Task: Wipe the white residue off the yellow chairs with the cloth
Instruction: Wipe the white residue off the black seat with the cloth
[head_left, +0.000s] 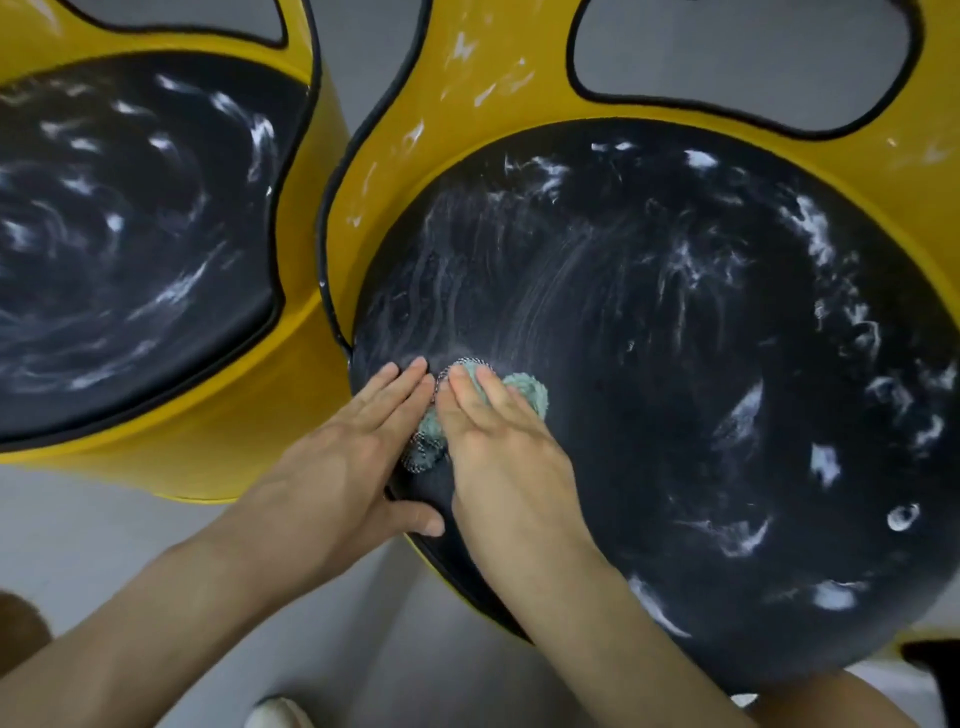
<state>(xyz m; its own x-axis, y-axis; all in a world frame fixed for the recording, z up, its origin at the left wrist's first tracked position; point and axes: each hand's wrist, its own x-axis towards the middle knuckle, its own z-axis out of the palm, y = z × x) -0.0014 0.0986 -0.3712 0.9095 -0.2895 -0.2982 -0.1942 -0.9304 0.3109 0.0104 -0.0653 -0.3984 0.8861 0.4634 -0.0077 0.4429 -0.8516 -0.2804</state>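
The right-hand chair (883, 161) fills most of your view. Its round black seat (649, 374) is streaked and blotched with white residue (826, 462), heaviest toward the far and right sides. The patch nearest your hands looks thinned to faint smears. More flecks sit on its yellow back (462, 52). The left-hand chair (291, 400) stands just beside it on the grey floor (104, 530), and its seat is swirled all over, so it looks not yet wiped.

Your left hand (358, 441) lies flat on the near-left edge of the seat, its fingers straight and released and its thumb over the rim. Your right hand (498, 447) lies flat too, grasping nothing, and presses the green cloth (532, 389) onto the seat. The cloth is bunched small under that palm, with only its edges showing.

A wad that small probably loads up quickly and may smear the residue rather than lift it, so refold it to a clean face. Held by palm pressure alone, it could slide out on a long stroke. Leaning hard on the rim might shove the chair. The flecks on the yellow back are easy to miss.

No brand, label or writing can be read.
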